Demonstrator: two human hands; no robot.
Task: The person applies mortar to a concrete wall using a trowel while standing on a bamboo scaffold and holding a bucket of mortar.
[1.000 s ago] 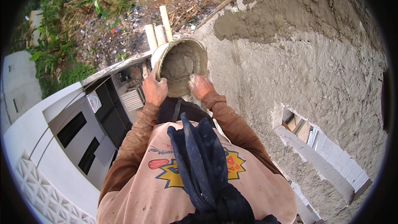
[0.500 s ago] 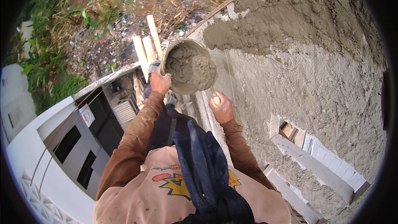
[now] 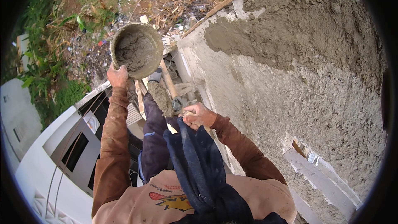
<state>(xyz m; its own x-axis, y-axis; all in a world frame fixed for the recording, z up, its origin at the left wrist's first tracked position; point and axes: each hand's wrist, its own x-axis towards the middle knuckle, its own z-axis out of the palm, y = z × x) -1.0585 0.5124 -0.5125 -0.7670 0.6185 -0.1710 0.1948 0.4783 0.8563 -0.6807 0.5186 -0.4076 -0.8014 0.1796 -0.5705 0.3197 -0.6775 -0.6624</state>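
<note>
My left hand (image 3: 117, 76) grips the near rim of a round bucket (image 3: 156, 54), held out to the left. Wet grey mortar (image 3: 132, 52) lies inside it. In my closed right hand (image 3: 200, 115) is the handle of a trowel (image 3: 181, 115), its blade pointing away and to the left, between the bucket and my body. A long heap of mortar (image 3: 160, 98) covers the blade. To the right stands the rough grey wall (image 3: 282, 99), with a darker layer of fresh mortar (image 3: 302, 29) across its far part.
A thin string (image 3: 237, 79) runs along the wall. At lower right the wall has a framed opening (image 3: 309, 155). Wooden poles (image 3: 168, 79) and my shoes lie below the bucket. Far below are littered ground (image 3: 178, 4) and a white building (image 3: 45, 157) at left.
The bucket has moved left, away from the wall, in my left hand. My right hand has drawn back toward my body, and the mortar-loaded trowel now shows clear of the bucket.
</note>
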